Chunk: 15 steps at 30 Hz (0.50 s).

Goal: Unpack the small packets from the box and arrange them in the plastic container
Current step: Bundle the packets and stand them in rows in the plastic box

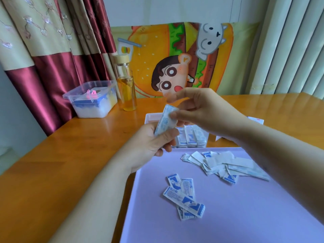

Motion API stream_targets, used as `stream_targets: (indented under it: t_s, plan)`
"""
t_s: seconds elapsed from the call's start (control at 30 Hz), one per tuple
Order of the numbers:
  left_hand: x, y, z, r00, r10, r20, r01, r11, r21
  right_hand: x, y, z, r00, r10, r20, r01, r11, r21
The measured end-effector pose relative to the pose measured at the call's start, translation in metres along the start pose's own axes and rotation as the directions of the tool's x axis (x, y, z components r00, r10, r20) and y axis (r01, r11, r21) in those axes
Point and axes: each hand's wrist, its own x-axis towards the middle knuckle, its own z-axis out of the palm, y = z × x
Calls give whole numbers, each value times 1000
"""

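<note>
On a wooden counter [73,155], over a lilac tray [245,216]: sorting packets.
Gripping a packet bundle [165,120] in the left hand [154,142], long axis near upright, top end pinched by the right hand [201,109]; plastic container [207,137] just beyond (under the right hand, part filled).

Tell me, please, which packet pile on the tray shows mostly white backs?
The far pile, with mostly plain white sides up; the near pile shows blue print instead.

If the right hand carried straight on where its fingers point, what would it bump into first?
The bundle of white-and-blue paper packets gripped by the left hand; the right hand seems to pinch its top edge.
</note>
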Motion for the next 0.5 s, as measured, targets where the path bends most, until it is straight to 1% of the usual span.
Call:
stream_targets:
  t_s: [0.17, 0.23, 0.3, 0.37, 0.4, 0.43, 0.5]
  plan:
    - [36, 5, -25, 1000, -30, 0, 30, 993, 113, 37, 0, 4, 995, -14, -102, 5, 996, -90]
    - [45, 3, -32, 1000, -29, 0, 29, 995, 94, 47, -1, 6, 994, -33, -107, 20, 992, -125]
    - [50, -3, -36, 1000, -6, 7, 6, 999, 52, 56, 3, 7, 996, -27, -81, 17, 993, -114]
    - [57, -6, -40, 1000, 10, 6, -11, 998, 60, 64, 12, 7, 999, 47, -20, -47, 999, 20]
    - [61, -6, -43, 1000, 14, -2, -14, 997, 71, 70, 16, 8, 995, 94, 35, -97, 990, 99]
    - [62, -6, -44, 1000, 4, -2, -4, 997, 81, 71, 20, 9, 985, 135, 105, -149, 979, 138]
    - [65, -10, -49, 1000, -13, 8, 12, 993, 114, 77, 28, 16, 964, 165, 210, -194, 972, 130]
